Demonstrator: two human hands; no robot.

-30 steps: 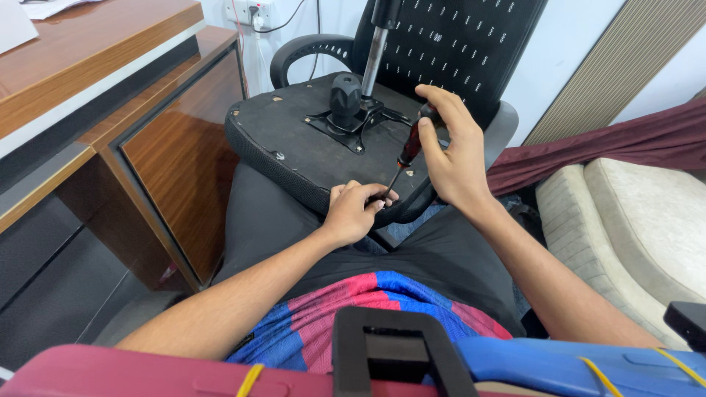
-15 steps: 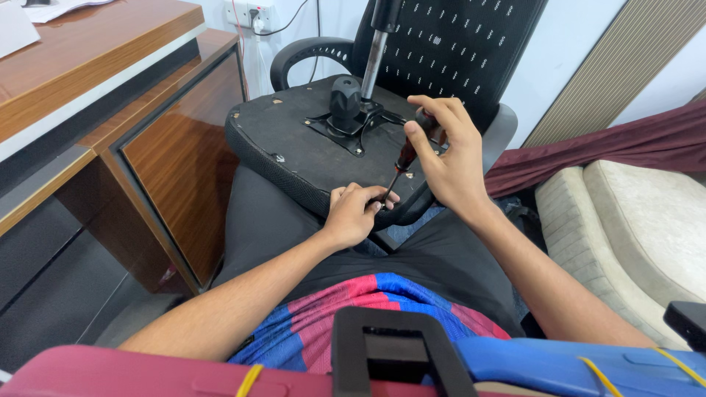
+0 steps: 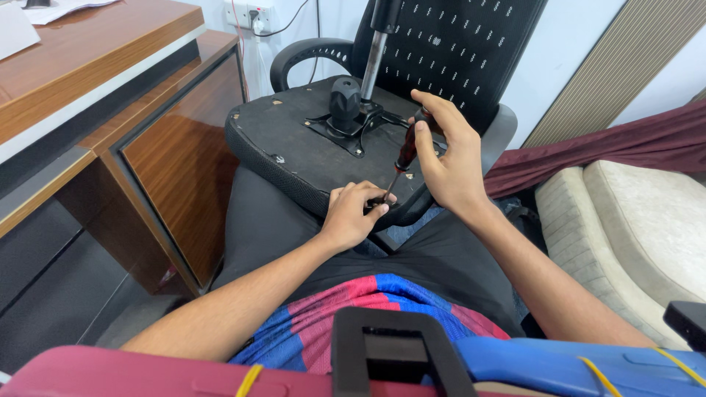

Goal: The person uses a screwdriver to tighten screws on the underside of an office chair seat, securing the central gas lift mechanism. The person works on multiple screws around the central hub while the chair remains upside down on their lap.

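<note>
An upturned black office chair seat (image 3: 294, 151) rests on my lap, its metal mechanism plate (image 3: 346, 125) and gas cylinder (image 3: 375, 59) facing up. My right hand (image 3: 448, 158) grips the dark red handle of a screwdriver (image 3: 403, 154), held nearly upright over the seat's near edge. My left hand (image 3: 357, 209) pinches the screwdriver's tip at the seat's underside edge, fingers closed around the shaft end. Whatever lies under the tip is hidden by my fingers.
A wooden desk with a dark cabinet (image 3: 147, 147) stands at the left. The chair's mesh backrest (image 3: 456, 51) and an armrest (image 3: 301, 55) lean against the wall behind. A cream cushion (image 3: 632, 213) and maroon cloth (image 3: 603, 147) lie at the right.
My right hand has shifted slightly on the screwdriver handle, its fingers turning around it. My left hand stays at the tip. The chair seat has not moved.
</note>
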